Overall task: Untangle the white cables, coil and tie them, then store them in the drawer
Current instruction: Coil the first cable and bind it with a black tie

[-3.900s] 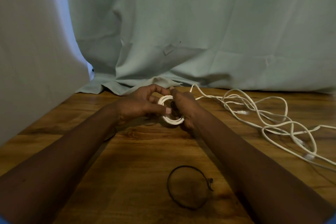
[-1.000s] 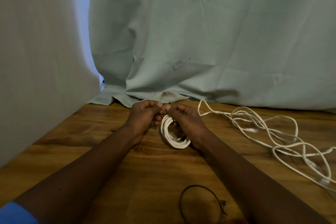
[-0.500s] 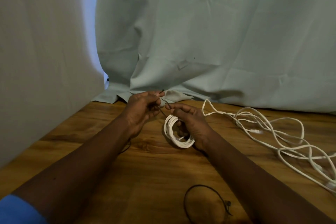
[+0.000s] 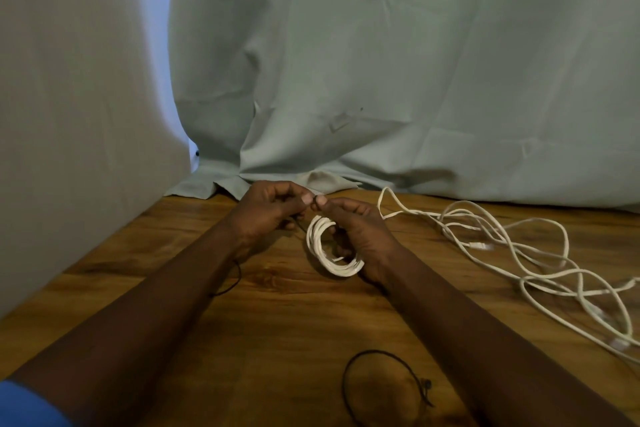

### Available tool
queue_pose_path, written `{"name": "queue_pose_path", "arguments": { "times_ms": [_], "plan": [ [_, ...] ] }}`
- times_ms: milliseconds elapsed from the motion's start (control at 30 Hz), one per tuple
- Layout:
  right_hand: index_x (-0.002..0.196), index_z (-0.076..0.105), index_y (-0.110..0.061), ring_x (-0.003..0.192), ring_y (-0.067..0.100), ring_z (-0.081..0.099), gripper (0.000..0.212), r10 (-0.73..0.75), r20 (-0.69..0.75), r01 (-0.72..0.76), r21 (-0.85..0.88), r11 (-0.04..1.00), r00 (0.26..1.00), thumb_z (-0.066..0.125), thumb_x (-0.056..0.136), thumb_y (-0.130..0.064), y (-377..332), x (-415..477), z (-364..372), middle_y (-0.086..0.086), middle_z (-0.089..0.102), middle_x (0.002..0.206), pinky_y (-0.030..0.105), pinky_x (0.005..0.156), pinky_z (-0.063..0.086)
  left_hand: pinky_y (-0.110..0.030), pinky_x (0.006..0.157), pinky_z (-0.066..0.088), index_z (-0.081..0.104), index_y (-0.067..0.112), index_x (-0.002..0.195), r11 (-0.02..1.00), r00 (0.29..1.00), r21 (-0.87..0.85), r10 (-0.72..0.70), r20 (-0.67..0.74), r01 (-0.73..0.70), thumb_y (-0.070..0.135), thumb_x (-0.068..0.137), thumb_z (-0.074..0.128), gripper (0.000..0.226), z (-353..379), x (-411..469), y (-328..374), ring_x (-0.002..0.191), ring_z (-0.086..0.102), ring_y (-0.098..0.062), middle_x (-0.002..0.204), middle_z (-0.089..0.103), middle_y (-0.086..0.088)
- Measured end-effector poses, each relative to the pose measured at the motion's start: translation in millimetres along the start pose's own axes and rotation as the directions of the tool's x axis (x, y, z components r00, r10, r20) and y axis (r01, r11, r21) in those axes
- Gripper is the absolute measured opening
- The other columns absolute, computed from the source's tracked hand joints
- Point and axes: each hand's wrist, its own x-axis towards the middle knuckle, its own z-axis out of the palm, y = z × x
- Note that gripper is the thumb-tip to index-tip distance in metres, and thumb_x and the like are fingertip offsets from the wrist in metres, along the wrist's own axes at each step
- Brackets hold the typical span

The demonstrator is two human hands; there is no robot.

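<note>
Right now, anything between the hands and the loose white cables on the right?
Nothing visible. The right hand holds the coil; bare table lies between it and the loose cables. The left hand pinches a thin black tie.

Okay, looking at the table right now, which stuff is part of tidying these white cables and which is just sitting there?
Part of the job:
- coiled white cable, held in the right hand
- thin dark tie, pinched by both the right and the left hand
- loose tangled white cables at the right
- black loop tie, near edge, probably for the next coil

Just there:
- grey-green cloth backdrop
- wooden table
</note>
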Motion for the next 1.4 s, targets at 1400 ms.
{"name": "queue_pose_path", "arguments": {
  "times_ms": [1400],
  "plan": [
    [0.105, 0.074, 0.004, 0.048, 0.014, 0.047, 0.026, 0.037, 0.01, -0.037, -0.004, 0.999, 0.999, 0.075, 0.091, -0.018, 2, 2, -4, 0.006, 0.065, 0.065, 0.02, 0.037, 0.032, -0.038, 0.081, 0.054, 0.077, 0.005, 0.109, 0.999, 0.998, -0.027, -0.043, 0.051, 0.044, 0.012, 0.086, 0.075, 0.023, -9, 1, -5, 0.088, 0.07, -0.021, 0.096, 0.078, -0.011]
  ]
}}
